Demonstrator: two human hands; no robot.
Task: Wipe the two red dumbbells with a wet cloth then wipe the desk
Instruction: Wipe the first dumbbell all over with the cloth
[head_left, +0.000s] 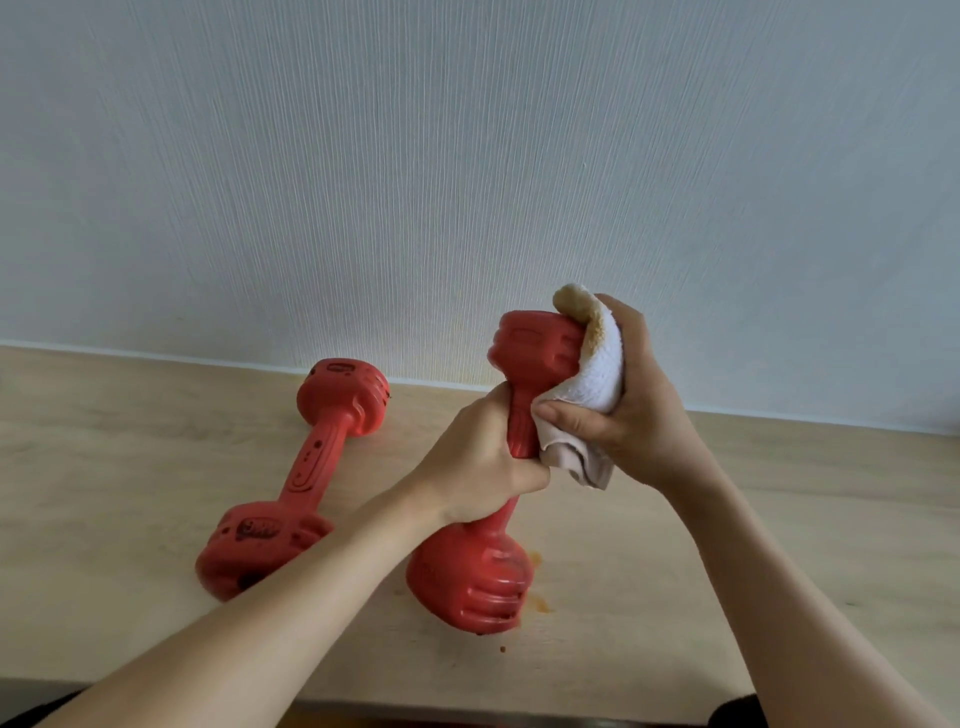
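Left hand (480, 457) clamped round the handle of the upright red dumbbell (480, 577), lower head resting on the wooden worktop (779, 519), slightly tilted. Right hand (631, 410) curled round a white terry cloth (592, 364), pressing it against the dumbbell's upper head; cloth has a brownish stain along its top edge. Second red dumbbell (306, 478) lies flat on the worktop to the left, near the wall (467, 156). Orange-brown smears (537, 597) on the worktop just beside the upright dumbbell's base.
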